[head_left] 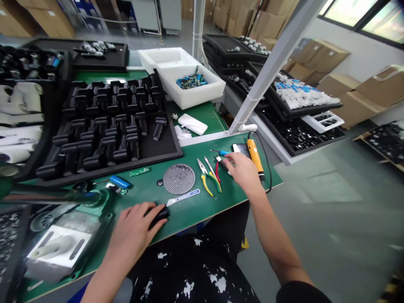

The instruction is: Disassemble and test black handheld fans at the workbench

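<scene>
Your left grip (134,223) curves closed over a black computer mouse (160,216) near the front edge of the green counter (221,208). Your right grip (240,171) hangs open, fingers spread, its fingertips just beside a small dark piece (224,163). A yellow electric screwdriver (255,158) lies just to its right, long axis slanting toward you, and yellow-handled pliers (205,181) sit to its left, nearer your right grip than your left

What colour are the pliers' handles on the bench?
The pliers' handles are yellow and green, in the head view.
</scene>
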`<action>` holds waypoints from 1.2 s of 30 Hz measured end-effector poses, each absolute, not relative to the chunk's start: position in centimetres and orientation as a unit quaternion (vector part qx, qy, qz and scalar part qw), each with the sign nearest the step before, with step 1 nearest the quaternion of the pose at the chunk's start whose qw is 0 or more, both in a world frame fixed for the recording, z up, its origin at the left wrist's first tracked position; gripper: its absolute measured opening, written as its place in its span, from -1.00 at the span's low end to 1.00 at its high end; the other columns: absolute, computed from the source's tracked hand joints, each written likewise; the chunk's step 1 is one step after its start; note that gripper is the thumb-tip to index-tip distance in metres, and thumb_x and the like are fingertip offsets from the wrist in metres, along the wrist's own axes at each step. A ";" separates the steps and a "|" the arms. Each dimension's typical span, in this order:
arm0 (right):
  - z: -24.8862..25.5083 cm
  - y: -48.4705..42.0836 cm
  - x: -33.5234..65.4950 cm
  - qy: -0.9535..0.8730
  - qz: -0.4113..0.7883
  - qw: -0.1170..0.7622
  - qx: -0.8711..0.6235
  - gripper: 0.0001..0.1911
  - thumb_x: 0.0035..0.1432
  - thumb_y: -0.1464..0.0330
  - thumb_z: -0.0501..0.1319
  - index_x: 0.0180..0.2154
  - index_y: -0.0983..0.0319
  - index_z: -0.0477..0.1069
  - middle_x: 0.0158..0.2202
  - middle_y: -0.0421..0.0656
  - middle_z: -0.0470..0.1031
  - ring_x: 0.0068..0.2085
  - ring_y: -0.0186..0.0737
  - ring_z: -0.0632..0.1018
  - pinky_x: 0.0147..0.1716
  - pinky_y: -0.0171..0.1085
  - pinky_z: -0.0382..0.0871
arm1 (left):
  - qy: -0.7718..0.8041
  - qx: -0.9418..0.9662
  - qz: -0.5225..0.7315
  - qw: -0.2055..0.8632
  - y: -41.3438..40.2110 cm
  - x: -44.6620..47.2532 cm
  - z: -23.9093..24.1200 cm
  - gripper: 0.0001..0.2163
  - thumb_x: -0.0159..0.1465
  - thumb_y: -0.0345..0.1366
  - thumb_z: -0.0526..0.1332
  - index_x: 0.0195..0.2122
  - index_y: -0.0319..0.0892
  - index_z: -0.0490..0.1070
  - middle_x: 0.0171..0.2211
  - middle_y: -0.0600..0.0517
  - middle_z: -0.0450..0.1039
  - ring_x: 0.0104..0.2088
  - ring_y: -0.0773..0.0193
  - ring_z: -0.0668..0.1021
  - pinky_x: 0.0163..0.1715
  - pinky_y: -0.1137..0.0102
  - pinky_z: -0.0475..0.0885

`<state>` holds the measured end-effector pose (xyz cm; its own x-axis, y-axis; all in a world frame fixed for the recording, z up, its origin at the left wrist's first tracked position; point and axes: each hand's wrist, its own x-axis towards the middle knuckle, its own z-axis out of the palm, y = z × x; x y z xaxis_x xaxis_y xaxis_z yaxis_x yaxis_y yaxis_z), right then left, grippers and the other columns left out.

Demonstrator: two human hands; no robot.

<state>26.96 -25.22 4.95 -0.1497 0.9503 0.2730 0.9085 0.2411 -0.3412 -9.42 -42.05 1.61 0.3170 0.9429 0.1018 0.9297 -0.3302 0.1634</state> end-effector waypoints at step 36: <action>0.7 -34.8 19.5 -0.929 0.150 0.106 -0.322 -0.74 0.57 0.37 -0.04 0.05 0.31 0.36 -0.18 -0.03 0.55 -0.28 -0.19 0.51 -0.35 -0.23 0.28 | 0.620 0.724 0.262 0.149 -46.3 -9.8 -0.2 -0.73 0.48 -0.24 0.20 0.18 -0.08 0.41 0.05 -0.08 0.52 0.04 0.01 0.53 0.09 0.09 0.31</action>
